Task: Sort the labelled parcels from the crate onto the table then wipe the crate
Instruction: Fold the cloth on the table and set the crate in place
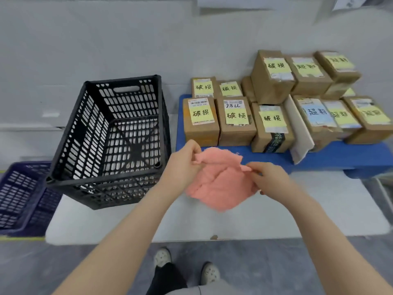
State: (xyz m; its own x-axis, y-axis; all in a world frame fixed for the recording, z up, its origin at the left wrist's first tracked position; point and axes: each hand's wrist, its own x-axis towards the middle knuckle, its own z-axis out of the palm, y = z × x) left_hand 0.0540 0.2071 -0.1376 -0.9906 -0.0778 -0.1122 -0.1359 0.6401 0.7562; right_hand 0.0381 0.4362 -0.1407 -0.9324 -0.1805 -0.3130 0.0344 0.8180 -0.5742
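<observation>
In the head view, the left hand (187, 161) and the right hand (271, 178) each pinch the upper edge of a pink cloth (219, 186) with curled fingers, one hand at each side. The cloth hangs crumpled between them, above the white worktop (127, 222). Just left of the hands, the black crate (85, 128) stands on the left part of the worktop with its open side up. Behind the cloth and to the right, the parcels (201, 122) stand close together in rows on a blue mat (329, 159), and some are stacked at the back. Each visible top carries a yellow label (236, 116) with handwritten characters. A white flat sheet (299, 133) leans between two parcels. On the floor at far left a dark blue crate (19, 199) stands beside the worktop.
</observation>
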